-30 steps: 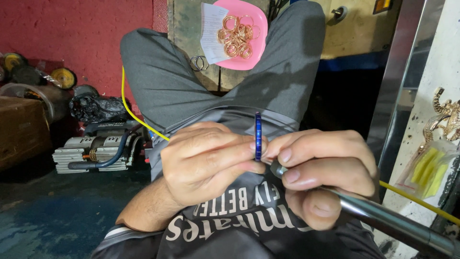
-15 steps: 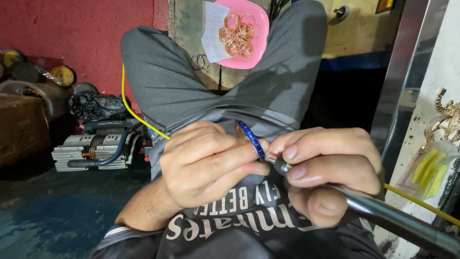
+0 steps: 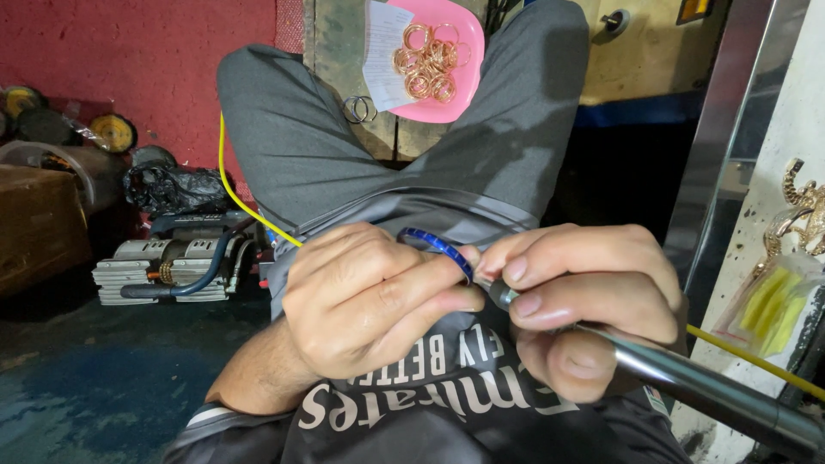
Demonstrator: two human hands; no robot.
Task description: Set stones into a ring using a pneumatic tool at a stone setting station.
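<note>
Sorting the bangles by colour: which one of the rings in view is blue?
The blue bangle pinched in the left hand; the rings in the pink dish are all gold-coloured.

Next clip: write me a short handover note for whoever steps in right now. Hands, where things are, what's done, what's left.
Left hand: grip closed on the blue bangle, held over the lap.
Right hand: grip closed on the metal tool, its tip at the bangle's edge.
Pink tray ahead between the knees holds gold bangles and a paper slip; two grey rings lie beside it.
Done: cannot tell how much of the blue bangle is worked.
Left: the bangle is not yet set down.
</note>
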